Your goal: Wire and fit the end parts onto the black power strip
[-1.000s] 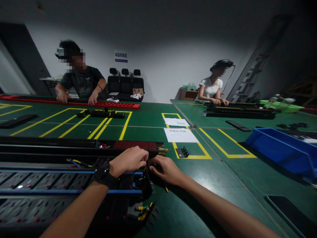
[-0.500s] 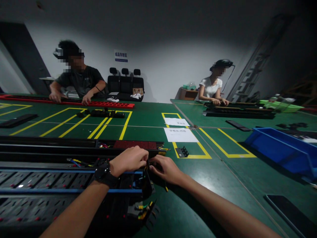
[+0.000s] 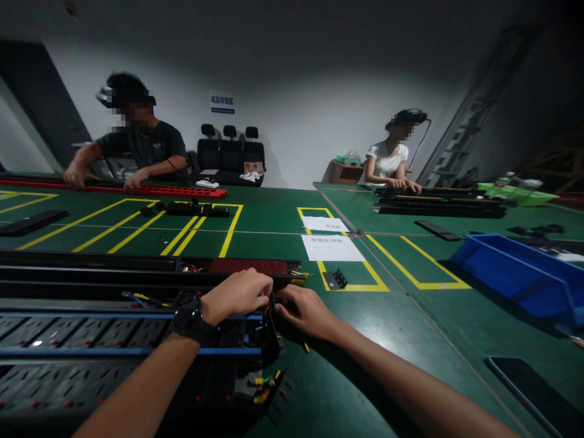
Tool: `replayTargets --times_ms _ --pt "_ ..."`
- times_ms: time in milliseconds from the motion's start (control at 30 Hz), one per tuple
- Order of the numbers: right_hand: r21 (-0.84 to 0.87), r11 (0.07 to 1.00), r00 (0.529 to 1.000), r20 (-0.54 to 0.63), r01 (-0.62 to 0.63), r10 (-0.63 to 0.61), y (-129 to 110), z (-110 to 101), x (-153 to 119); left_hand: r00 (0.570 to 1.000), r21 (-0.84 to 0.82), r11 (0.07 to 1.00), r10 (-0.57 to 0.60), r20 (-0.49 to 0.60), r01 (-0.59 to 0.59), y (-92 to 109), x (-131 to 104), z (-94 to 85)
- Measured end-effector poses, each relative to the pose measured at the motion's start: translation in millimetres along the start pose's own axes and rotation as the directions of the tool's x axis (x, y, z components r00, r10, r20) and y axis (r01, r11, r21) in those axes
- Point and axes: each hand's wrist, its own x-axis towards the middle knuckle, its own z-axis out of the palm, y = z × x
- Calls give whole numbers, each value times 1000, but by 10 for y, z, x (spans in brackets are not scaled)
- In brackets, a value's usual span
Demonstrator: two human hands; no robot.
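My left hand (image 3: 239, 294), with a black watch on its wrist, pinches the upper part of a black metal end bracket (image 3: 275, 340). From the other side, the curled fingers of my right hand (image 3: 308, 310) press against the same bracket; my fingertips are partly hidden. The bracket stands at the right end of a black power strip (image 3: 109, 331) with blue edges and socket slots. Below my right palm a yellow wire tip (image 3: 306, 348) sticks out. Closer to me lies a second power strip (image 3: 55, 380), with yellow and green wire ends (image 3: 264, 389) at its end.
Behind my hands lies a black rail with a dark red section (image 3: 249, 266). A loose black bracket (image 3: 336, 279) and paper sheets (image 3: 333, 248) lie ahead. To the right are a blue bin (image 3: 515, 277) and a phone (image 3: 531, 392). Two people work across the green table.
My hands have stayed almost still on the bracket. Across the table, the left co-worker's hands and the red rail have shifted to the left.
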Motion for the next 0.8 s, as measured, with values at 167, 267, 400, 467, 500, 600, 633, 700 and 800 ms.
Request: replayTargets --times_ms 167,267,400,467,500,600,633,700,800 --pt "-7 1000 1000 -3 8 -8 11 10 3 1000 5 1000 -11 15 11 17 -1 -10" --pt "-8 1000 1000 0 8 -8 16 11 0 1000 10 1000 -9 17 9 18 -3 -10" --pt "-8 1000 1000 1 7 -6 10 6 -6 1000 12 1000 -8 17 8 25 -4 -16" --pt "-9 1000 1000 -2 9 -9 6 5 -6 1000 10 1000 -9 21 9 34 -5 -25" --pt "-9 1000 1000 -4 11 -11 5 4 -5 1000 10 1000 -9 24 9 38 -6 -29" --pt "-15 1000 1000 -12 17 -17 1 5 1 999 13 1000 -15 28 14 44 -10 -37" --pt "-21 1000 1000 -15 17 -18 0 7 3 999 15 1000 -17 29 16 43 -12 -36" --pt "-37 999 1000 -22 20 -21 3 17 2 999 14 1000 -16 28 16 36 -15 -30" --pt "-99 994 996 -65 51 -58 15 52 -17 1000 8 1000 -7 19 7 22 -13 -14"
